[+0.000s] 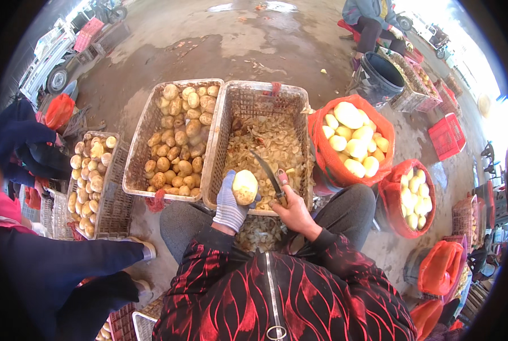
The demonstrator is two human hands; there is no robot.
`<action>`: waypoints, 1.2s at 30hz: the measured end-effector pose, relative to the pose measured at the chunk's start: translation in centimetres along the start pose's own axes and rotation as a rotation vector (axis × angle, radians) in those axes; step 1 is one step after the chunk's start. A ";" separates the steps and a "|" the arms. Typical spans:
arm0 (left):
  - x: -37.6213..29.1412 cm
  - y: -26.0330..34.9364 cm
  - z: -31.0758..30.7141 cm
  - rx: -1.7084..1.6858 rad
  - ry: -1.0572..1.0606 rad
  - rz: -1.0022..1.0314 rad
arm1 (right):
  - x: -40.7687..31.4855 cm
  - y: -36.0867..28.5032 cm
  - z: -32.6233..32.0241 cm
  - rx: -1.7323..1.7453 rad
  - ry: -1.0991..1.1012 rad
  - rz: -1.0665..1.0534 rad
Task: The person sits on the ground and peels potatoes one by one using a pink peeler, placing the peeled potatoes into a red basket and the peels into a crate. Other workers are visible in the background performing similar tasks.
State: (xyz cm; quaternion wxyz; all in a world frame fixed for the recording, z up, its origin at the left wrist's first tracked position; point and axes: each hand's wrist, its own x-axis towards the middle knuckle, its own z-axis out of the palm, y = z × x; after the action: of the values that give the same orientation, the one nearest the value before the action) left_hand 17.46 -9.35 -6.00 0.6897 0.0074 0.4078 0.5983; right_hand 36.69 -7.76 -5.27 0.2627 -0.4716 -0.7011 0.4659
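Note:
My left hand [232,204], in a striped knit glove, holds a partly peeled potato [245,186] over the near end of a plastic crate [307,100] of peelings. Bare, my right hand [291,209] grips the handle of a curved-blade knife [266,169], its blade pointing up and left, apart from the potato. Potato peelings [271,136] lie heaped inside the crate. Against its left side stands another crate [128,177], holding many unpeeled potatoes [181,138]. To the right, peeled potatoes [356,138] fill a red mesh bag [322,166].
A second mesh bag [428,226] of peeled potatoes stands further right, near a black bucket [379,76]. At left is a crate [117,192] of potatoes beside people in dark clothes [66,264]. Another person [369,21] sits at the upper right. The concrete floor [186,51] has wet patches.

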 end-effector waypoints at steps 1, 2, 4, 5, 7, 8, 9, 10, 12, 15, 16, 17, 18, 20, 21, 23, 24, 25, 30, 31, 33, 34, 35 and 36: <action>0.2 -0.1 -0.1 -0.001 -0.022 0.004 | -0.4 -1.1 0.0 -0.023 0.000 0.018; 0.1 -0.2 -0.1 -0.020 -0.021 0.005 | -0.5 -0.9 0.1 0.004 0.013 0.032; -0.1 0.0 0.6 -0.055 -0.026 0.004 | -0.3 0.3 0.3 0.023 0.066 0.026; -0.2 0.0 1.0 -0.034 -0.007 0.035 | 0.0 1.4 0.4 0.014 0.100 0.006; -0.4 -0.1 1.5 0.007 0.033 0.090 | 0.4 2.3 0.6 -0.098 0.083 0.037; -0.1 0.3 0.8 0.012 -0.003 0.103 | 0.9 2.6 0.8 -0.201 0.033 0.085; 0.5 0.5 0.0 0.055 0.028 0.151 | 1.4 2.7 1.0 -0.301 -0.022 0.132; 0.8 0.8 -0.4 0.056 0.060 0.185 | 2.1 2.9 1.1 -0.458 -0.083 0.038; 0.6 1.1 -0.2 0.068 0.136 0.269 | 3.8 4.2 1.9 -0.692 -0.236 0.005; 0.0 1.9 -0.2 0.019 0.101 0.170 | 5.0 7.0 2.6 -0.786 -0.196 -0.044; 0.3 2.0 -0.4 -0.049 0.021 0.117 | 5.5 7.6 2.8 -0.740 -0.126 -0.024; 0.4 1.9 -0.6 -0.047 -0.043 0.109 | 5.8 8.4 2.8 -0.692 -0.056 -0.003; 0.1 2.1 -0.5 -0.051 -0.057 0.105 | 6.0 8.3 2.6 -0.631 -0.015 0.003; -0.1 2.2 -0.5 -0.057 -0.053 0.116 | 5.6 6.5 2.5 -0.389 0.113 -0.121; 0.0 2.2 -0.5 -0.058 -0.038 0.125 | 5.1 5.2 2.2 -0.270 0.181 -0.180; 0.4 2.1 -0.8 -0.038 -0.012 0.146 | 3.3 1.8 1.7 -0.194 0.123 -0.212; 0.6 2.0 -0.9 -0.011 0.002 0.158 | 2.4 0.2 1.5 -0.167 0.047 -0.228; 0.8 1.9 -1.2 0.018 0.015 0.170 | 1.8 -0.6 1.7 -0.139 -0.027 -0.243; 2.3 0.4 -1.5 -0.021 0.211 0.192 | 2.0 0.4 2.6 -0.463 -0.008 -0.539; 2.2 0.5 -1.4 0.001 0.228 0.179 | 2.2 0.5 2.6 -0.481 -0.010 -0.536; 2.1 0.6 -1.3 0.044 0.262 0.153 | 1.9 0.5 2.4 -0.466 -0.051 -0.576; 2.2 0.5 -1.8 0.002 0.216 0.168 | 1.8 0.4 2.3 -0.459 -0.073 -0.595; 2.3 0.3 -1.9 0.006 0.239 0.194 | 1.9 0.6 2.4 -0.458 -0.042 -0.554; 2.1 0.3 -1.1 0.012 0.259 0.220 | 2.1 0.9 2.4 -0.460 -0.008 -0.512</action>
State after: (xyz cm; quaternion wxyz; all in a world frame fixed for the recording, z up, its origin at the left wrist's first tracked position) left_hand 16.43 -8.07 -7.72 0.5619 -0.0212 0.4934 0.6637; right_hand 34.24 -6.78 -7.22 0.2550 -0.3254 -0.8844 0.2166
